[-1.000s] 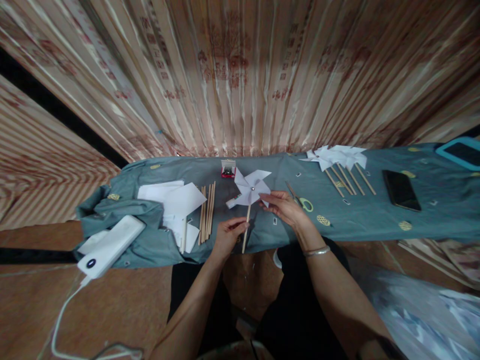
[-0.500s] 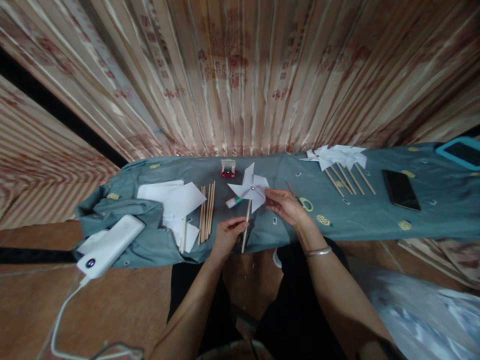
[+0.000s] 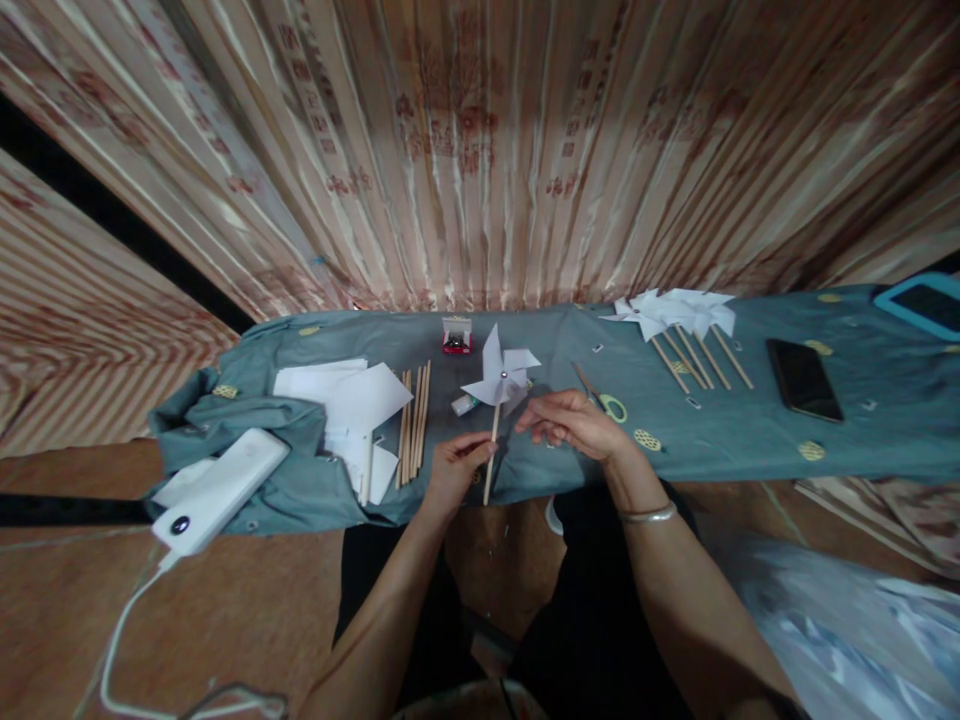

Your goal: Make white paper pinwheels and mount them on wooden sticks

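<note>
A white paper pinwheel [image 3: 501,374] on a wooden stick stands tilted above the cloth, a shiny pin at its centre. My left hand [image 3: 456,470] pinches the stick low down, between thumb and fingers. Just right of the pinwheel, my right hand [image 3: 571,422] hovers apart from it, holding nothing, fingers loosely stretched toward the stick. Behind the pinwheel lies a small white tube [image 3: 464,405], partly covered. Scissors with yellow-green handles [image 3: 613,407] lie beyond my right hand. A small open red box [image 3: 457,342] of dark pins stands behind, to the left.
Several bare wooden sticks [image 3: 415,425] and white paper sheets [image 3: 319,382] lie to the left, near a white power bank [image 3: 221,492] with its cable. Several pinwheels [image 3: 675,312], a black phone [image 3: 804,380] and a blue-framed device [image 3: 919,305] lie to the right. A curtain [image 3: 480,160] hangs behind.
My right hand has let go of the pinwheel's blade area and drawn back down and right. The pinwheel's blades have turned. My left hand keeps its hold on the stick.
</note>
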A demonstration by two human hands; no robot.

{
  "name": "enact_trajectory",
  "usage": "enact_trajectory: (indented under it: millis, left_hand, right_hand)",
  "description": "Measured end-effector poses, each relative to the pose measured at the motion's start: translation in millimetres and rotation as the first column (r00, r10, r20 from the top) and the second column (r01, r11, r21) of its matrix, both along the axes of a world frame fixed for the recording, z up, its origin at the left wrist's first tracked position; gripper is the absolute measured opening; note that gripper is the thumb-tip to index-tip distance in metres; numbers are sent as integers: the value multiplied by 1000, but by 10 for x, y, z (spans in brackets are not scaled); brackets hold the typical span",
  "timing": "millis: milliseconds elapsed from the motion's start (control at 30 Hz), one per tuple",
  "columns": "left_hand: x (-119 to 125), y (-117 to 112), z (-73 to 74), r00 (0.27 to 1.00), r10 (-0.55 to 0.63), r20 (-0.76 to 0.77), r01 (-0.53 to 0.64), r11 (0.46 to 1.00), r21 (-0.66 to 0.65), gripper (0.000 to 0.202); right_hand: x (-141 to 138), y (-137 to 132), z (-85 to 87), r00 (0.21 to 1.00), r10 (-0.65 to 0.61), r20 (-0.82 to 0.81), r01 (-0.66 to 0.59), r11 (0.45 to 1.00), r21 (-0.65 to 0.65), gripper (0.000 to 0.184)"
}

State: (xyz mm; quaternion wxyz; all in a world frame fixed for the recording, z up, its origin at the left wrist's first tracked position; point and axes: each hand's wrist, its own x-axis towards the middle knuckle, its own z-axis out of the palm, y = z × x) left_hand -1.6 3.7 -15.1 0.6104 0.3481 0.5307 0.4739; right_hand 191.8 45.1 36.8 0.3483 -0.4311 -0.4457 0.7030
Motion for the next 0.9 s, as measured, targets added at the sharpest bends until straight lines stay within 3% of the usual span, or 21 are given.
enact_trajectory:
  millis: [167,333,533,900]
  left_hand:
    - [0,2,-2,1000,10,4,-10,1000,4,32]
    - [-3,-1,9,1000,-4,14,4,1000,0,30]
    - [0,-3,23,1000,-11,2,11,1000,-2,33]
    - [-4,-1,-12,1000,-2,16,2,1000,-7,32]
  right_hand:
    - [209,47,6,978,-210,7,209,977,46,40]
    - [64,123,-98,938,-340,66,334,939,78,34]
    - [-121,200,-177,948,-312,-57,310,950,-44,33]
    - [-80,198,-148,936,-336,-106,323,938,-125,30]
